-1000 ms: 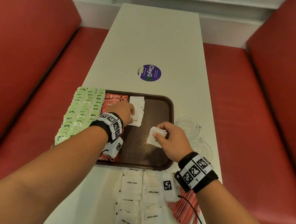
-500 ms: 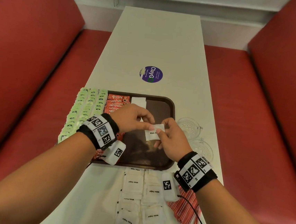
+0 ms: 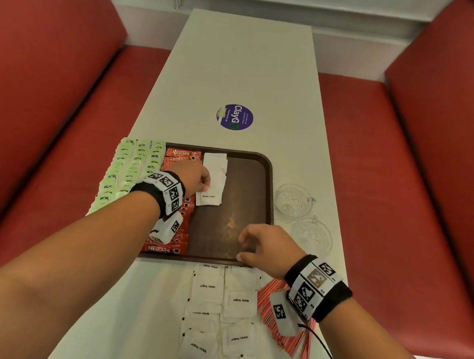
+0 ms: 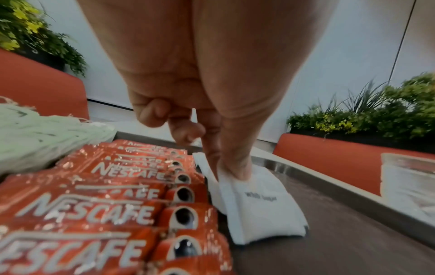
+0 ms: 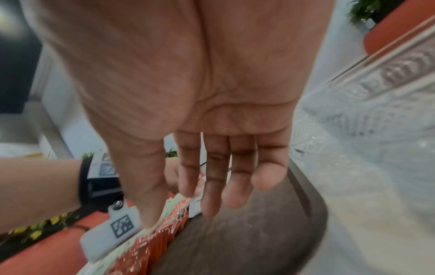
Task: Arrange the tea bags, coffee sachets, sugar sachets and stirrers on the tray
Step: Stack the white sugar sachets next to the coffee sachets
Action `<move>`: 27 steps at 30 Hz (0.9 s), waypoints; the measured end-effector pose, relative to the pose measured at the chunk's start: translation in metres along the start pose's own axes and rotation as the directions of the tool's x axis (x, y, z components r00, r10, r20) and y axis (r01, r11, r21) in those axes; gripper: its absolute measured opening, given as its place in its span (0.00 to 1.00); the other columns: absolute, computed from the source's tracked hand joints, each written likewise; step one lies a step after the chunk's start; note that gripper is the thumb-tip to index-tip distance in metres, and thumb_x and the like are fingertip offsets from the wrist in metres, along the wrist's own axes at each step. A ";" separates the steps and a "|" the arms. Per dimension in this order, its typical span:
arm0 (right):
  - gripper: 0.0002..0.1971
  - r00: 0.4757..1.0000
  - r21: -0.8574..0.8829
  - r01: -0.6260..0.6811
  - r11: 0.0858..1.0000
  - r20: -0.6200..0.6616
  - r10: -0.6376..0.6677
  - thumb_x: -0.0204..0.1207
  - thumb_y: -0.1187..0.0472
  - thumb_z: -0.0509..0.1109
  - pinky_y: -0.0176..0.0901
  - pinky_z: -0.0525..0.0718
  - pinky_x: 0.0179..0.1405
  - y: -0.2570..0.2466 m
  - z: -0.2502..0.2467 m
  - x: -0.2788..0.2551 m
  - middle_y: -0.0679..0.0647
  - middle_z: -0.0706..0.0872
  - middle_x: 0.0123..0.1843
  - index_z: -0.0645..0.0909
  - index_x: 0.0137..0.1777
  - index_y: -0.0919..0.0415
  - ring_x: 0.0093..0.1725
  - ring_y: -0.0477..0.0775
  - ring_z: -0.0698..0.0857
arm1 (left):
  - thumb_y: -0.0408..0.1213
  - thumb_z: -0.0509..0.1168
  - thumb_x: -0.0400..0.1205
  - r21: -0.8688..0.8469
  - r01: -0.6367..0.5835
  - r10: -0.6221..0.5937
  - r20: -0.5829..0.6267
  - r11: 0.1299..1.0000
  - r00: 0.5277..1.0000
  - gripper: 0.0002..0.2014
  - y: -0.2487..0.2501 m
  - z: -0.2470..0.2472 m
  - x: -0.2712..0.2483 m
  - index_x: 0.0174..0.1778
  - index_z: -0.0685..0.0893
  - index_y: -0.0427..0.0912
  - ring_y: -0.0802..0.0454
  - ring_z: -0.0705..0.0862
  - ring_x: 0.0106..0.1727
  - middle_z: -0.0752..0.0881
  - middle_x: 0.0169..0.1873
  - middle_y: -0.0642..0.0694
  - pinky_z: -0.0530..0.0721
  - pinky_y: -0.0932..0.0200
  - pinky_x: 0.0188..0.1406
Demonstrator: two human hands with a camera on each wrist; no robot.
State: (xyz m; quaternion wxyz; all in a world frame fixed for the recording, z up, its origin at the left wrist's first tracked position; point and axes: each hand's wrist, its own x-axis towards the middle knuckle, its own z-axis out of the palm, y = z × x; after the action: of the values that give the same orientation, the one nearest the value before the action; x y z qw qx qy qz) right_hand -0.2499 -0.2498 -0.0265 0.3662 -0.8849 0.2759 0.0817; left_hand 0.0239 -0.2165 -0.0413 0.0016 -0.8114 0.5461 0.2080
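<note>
A brown tray (image 3: 246, 191) holds rows of green tea bags (image 3: 126, 168), red Nescafe coffee sachets (image 3: 180, 156) and a short line of white sugar sachets (image 3: 215, 165). My left hand (image 3: 206, 186) pinches the nearest white sugar sachet (image 3: 208, 199) at its far end, and the sachet lies on the tray beside the coffee row. The left wrist view shows thumb and forefinger (image 4: 237, 167) on that sachet (image 4: 261, 208). My right hand (image 3: 242, 246) hovers over the tray's near edge, fingers (image 5: 213, 186) relaxed and holding nothing. More sugar sachets (image 3: 218, 302) and red striped stirrers (image 3: 287, 334) lie on the table in front of the tray.
Two clear glass cups (image 3: 293, 203) (image 3: 312, 237) stand just right of the tray near the table edge. A round purple sticker (image 3: 235, 117) lies on the table beyond the tray. Red benches (image 3: 402, 195) flank the table.
My right hand passed a sugar sachet to my left hand. The left hand carried it back to the sugar line on the tray, and the right hand drew back toward the tray's near edge.
</note>
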 end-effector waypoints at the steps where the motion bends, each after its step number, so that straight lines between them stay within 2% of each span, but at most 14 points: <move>1: 0.15 0.999 -0.044 0.015 0.999 0.033 -0.013 0.74 0.50 0.79 0.25 0.73 0.40 0.000 0.002 -0.002 0.41 0.85 0.51 0.84 0.58 0.50 0.41 0.35 0.79 | 0.41 0.70 0.83 0.013 0.015 -0.015 -0.007 1.000 1.000 0.06 0.000 0.002 0.003 0.53 0.89 0.47 0.50 0.84 0.52 0.87 0.49 0.50 0.80 0.58 0.51; 3: 0.16 0.995 -0.134 0.035 0.990 0.102 -0.022 0.74 0.49 0.79 0.28 0.75 0.44 0.000 0.004 -0.007 0.42 0.86 0.54 0.84 0.60 0.50 0.47 0.39 0.81 | 0.42 0.70 0.83 0.028 0.054 -0.054 -0.022 0.998 0.998 0.06 0.000 0.004 0.006 0.53 0.89 0.49 0.49 0.85 0.54 0.88 0.52 0.50 0.83 0.56 0.54; 5: 0.18 0.989 -0.207 0.045 0.977 0.151 -0.014 0.74 0.47 0.78 0.37 0.80 0.52 -0.002 0.007 -0.011 0.44 0.86 0.56 0.85 0.62 0.50 0.52 0.44 0.82 | 0.42 0.70 0.82 0.022 0.089 -0.088 -0.061 0.996 0.994 0.05 0.001 0.006 0.006 0.52 0.87 0.51 0.49 0.85 0.54 0.87 0.53 0.50 0.85 0.53 0.56; 8: 0.21 0.980 -0.293 0.051 0.955 0.197 0.008 0.74 0.45 0.78 0.47 0.83 0.59 -0.001 0.014 -0.015 0.48 0.84 0.59 0.84 0.64 0.51 0.57 0.50 0.82 | 0.43 0.71 0.81 0.021 0.052 -0.050 -0.095 0.998 0.994 0.07 0.005 0.011 0.003 0.53 0.87 0.51 0.48 0.84 0.55 0.85 0.54 0.49 0.84 0.52 0.56; 12: 0.24 0.972 -0.350 0.052 0.935 0.233 0.033 0.74 0.44 0.78 0.49 0.82 0.61 0.000 0.023 -0.021 0.49 0.80 0.62 0.83 0.68 0.52 0.61 0.53 0.80 | 0.42 0.71 0.81 0.088 0.019 -0.020 0.012 0.996 1.000 0.12 0.013 0.018 -0.005 0.60 0.89 0.50 0.47 0.84 0.59 0.86 0.60 0.48 0.83 0.53 0.60; 17: 0.26 0.977 -0.400 0.063 0.914 0.211 0.025 0.74 0.45 0.78 0.50 0.82 0.61 -0.002 0.030 -0.025 0.51 0.79 0.64 0.81 0.70 0.52 0.62 0.54 0.79 | 0.48 0.69 0.83 0.099 0.007 -0.006 -0.014 0.995 1.000 0.18 0.024 0.011 -0.027 0.68 0.84 0.51 0.46 0.83 0.63 0.85 0.63 0.48 0.82 0.49 0.64; 21: 0.27 0.987 -0.398 0.063 0.915 0.160 0.002 0.74 0.45 0.77 0.51 0.83 0.60 -0.001 0.034 -0.026 0.51 0.83 0.63 0.79 0.71 0.52 0.61 0.56 0.82 | 0.49 0.67 0.83 0.014 -0.114 0.115 -0.088 0.993 0.989 0.10 0.048 0.014 -0.073 0.58 0.87 0.55 0.53 0.82 0.57 0.87 0.55 0.55 0.81 0.51 0.63; 24: 0.25 0.983 -0.446 0.054 0.893 0.179 0.030 0.76 0.44 0.75 0.53 0.83 0.63 -0.002 0.034 -0.024 0.53 0.84 0.63 0.81 0.70 0.53 0.63 0.57 0.82 | 0.50 0.67 0.83 -0.009 -0.216 0.216 -0.038 0.976 0.976 0.06 0.062 0.031 -0.109 0.52 0.88 0.57 0.58 0.80 0.52 0.86 0.50 0.60 0.80 0.56 0.59; 27: 0.18 0.982 -0.469 0.056 0.881 0.185 0.037 0.79 0.49 0.72 0.51 0.83 0.62 -0.005 0.033 -0.026 0.54 0.86 0.61 0.85 0.67 0.54 0.62 0.57 0.83 | 0.53 0.68 0.82 0.010 -0.285 0.285 0.026 0.959 0.958 0.08 0.066 0.054 -0.128 0.50 0.89 0.56 0.59 0.76 0.49 0.84 0.46 0.61 0.79 0.57 0.54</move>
State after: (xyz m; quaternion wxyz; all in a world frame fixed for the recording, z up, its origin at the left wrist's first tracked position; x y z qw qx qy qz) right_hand -0.2665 -0.2132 -0.0378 0.1644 -0.9370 0.2073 0.2281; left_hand -0.0935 -0.1175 -0.0320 -0.0162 -0.7219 0.6586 0.2119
